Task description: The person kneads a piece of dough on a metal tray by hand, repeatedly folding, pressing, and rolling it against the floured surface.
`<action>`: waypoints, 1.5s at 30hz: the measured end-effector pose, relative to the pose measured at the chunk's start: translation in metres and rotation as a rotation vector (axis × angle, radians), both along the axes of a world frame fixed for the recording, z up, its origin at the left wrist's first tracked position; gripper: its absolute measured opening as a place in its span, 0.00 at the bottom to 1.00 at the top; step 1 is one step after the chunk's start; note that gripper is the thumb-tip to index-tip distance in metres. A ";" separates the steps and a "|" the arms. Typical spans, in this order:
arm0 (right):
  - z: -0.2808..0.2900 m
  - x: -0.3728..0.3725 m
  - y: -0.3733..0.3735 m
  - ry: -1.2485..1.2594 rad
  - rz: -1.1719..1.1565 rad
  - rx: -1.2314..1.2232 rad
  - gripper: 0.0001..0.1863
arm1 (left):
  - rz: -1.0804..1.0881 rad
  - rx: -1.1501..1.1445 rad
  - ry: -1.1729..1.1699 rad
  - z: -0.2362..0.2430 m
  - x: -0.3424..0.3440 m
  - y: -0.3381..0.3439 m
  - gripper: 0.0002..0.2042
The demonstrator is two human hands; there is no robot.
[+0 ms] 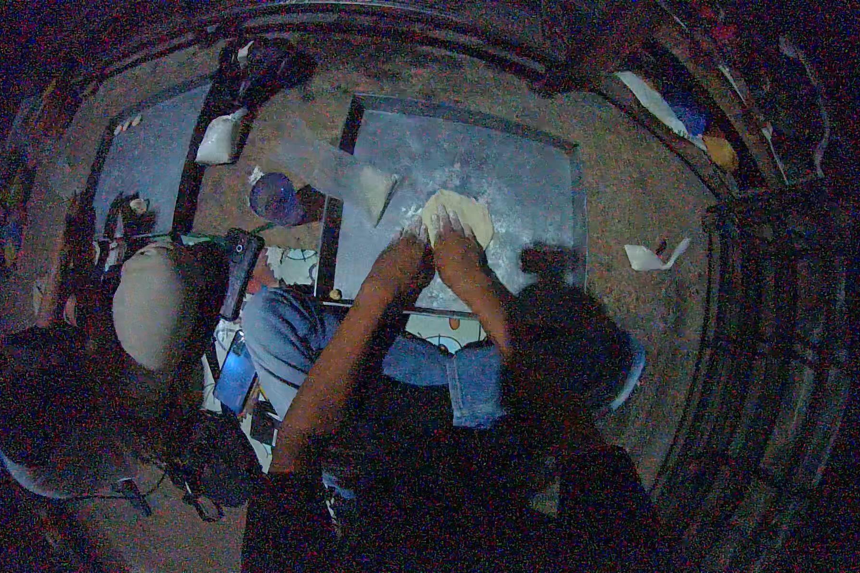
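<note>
My right hand [455,239] lies on a pale, rounded piece of dough [472,214], fingers stretched across its lower left part. Beside it, my left hand [406,250] touches the dough's left edge; its fingers are too dark and blurred to make out fully. The dough sits on a dark-rimmed tray [530,162] dusted with white powder. Left of the dough is a pale triangular piece [380,189] with a translucent sheet reaching leftward from it. A small brownish item [335,294] is at the tray's lower left corner.
At left, a co-worker in a light head covering [153,306] sits near another tray [158,124]. A white bag [218,141], a purple round container [273,197], a dark elongated device [240,272] and a lit phone [234,377] lie between us. A white item [650,258] lies at right.
</note>
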State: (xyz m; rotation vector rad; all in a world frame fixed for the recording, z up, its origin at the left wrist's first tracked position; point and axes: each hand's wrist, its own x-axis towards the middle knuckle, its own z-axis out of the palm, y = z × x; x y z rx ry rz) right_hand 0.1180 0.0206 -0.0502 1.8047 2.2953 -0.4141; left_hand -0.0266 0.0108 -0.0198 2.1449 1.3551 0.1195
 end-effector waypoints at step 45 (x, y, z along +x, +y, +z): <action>-0.013 0.054 0.025 1.488 -0.855 0.540 0.22 | 0.354 -0.046 -0.651 -0.043 0.052 0.053 0.27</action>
